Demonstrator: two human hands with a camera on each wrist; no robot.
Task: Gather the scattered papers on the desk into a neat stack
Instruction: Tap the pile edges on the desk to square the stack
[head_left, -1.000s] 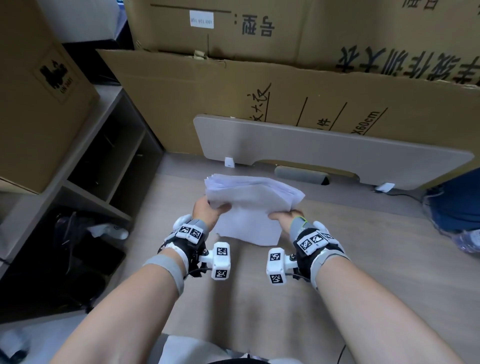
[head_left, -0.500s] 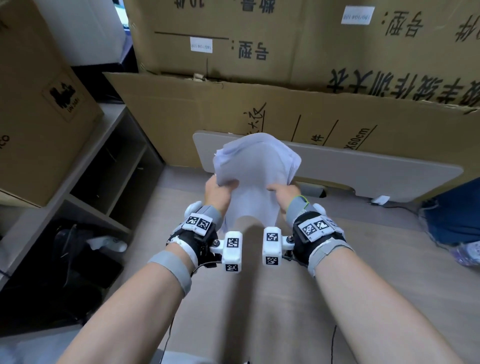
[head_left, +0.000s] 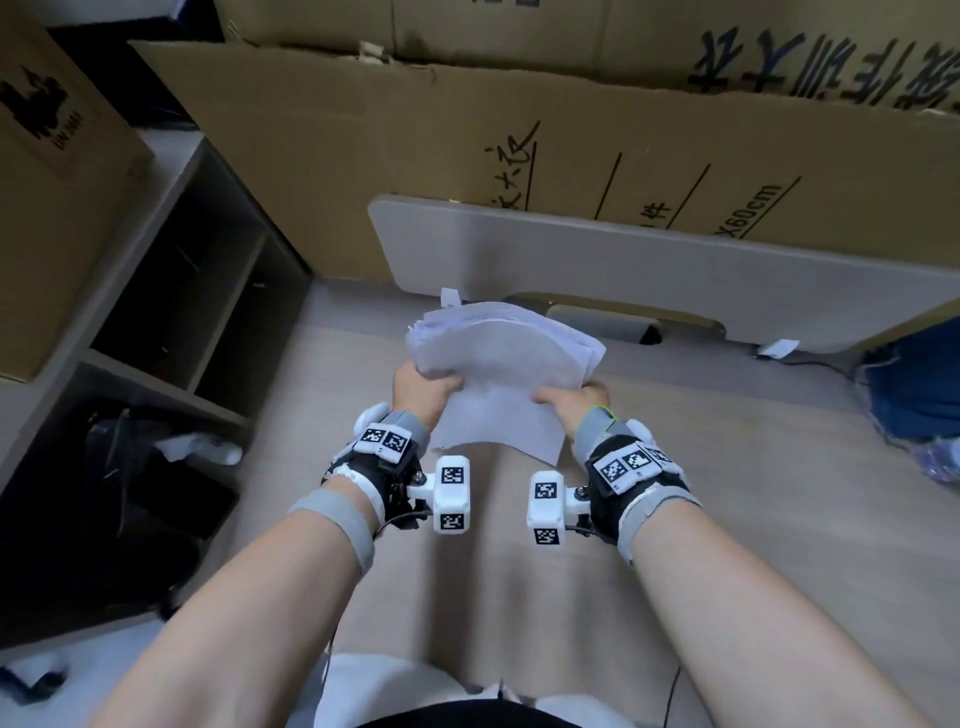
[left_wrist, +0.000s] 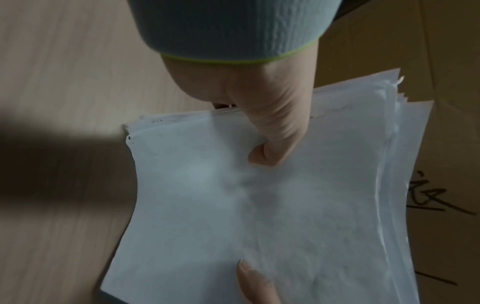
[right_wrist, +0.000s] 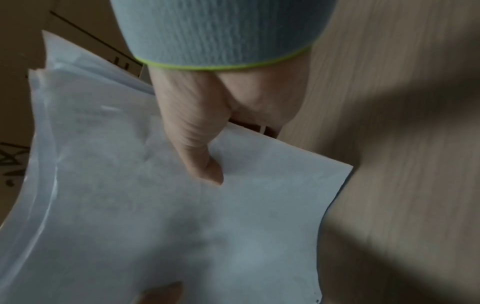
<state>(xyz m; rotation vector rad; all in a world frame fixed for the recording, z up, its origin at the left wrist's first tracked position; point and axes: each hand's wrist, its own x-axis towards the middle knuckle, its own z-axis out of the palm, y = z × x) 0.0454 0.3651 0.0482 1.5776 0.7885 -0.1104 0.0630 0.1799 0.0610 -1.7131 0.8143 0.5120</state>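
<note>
Both hands grip one bundle of papers (head_left: 498, 374) above the counter (head_left: 727, 519): the left hand (head_left: 421, 387) pinches its left edge with the thumb on top, and the right hand (head_left: 576, 402) pinches the right edge likewise. The sheets look light, thin and floppy; the bundle bows between the grips and its far edges fan unevenly, so side grips near the middle seem best for squaring. Half a second ago the bundle stood higher and upright; now it is lower and tipped toward flat.
</note>
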